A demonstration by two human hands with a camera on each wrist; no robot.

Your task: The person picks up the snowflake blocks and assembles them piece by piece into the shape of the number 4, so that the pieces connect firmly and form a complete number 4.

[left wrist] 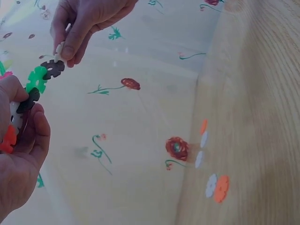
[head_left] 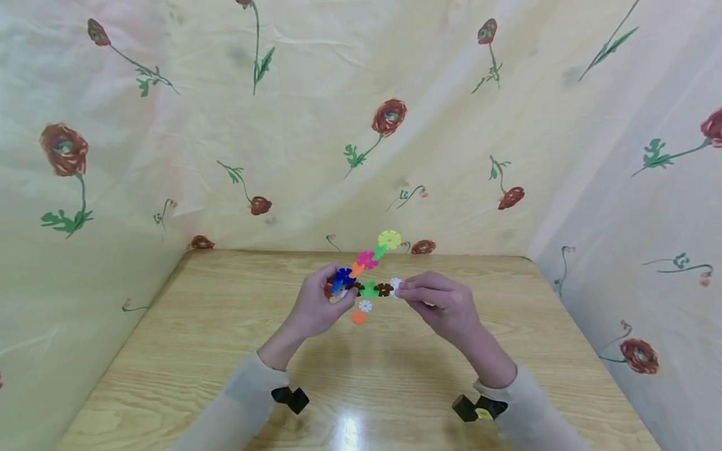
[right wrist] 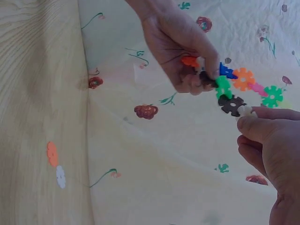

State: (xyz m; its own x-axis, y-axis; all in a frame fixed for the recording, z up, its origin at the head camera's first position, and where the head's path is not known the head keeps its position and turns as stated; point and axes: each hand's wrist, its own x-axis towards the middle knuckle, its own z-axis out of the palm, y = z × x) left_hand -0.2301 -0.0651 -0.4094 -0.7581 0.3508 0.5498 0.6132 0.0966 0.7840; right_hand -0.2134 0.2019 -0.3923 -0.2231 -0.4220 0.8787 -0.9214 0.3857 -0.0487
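A chain of interlocking notched plastic discs is held in the air above the table, in dark blue, orange, pink, green, yellow, black and white. My left hand [head_left: 317, 305] grips it at the bend near the dark blue disc [head_left: 345, 275]. One branch rises from there to a yellow disc [head_left: 389, 239]. The other runs rightward through a green disc [head_left: 369, 289] and a dark disc [right wrist: 233, 106]. At that end, my right hand [head_left: 445, 305] pinches a white disc [head_left: 396, 285] between thumb and fingers. The white disc meets the dark one; how deeply they interlock is hard to tell.
Below the chain, a loose white disc [head_left: 365, 305] and an orange disc [head_left: 358, 317] lie on the wooden table [head_left: 225, 326]. More loose discs, such as a white one [left wrist: 198, 159], appear in the left wrist view. Flowered cloth [head_left: 316, 156] hangs behind and at both sides.
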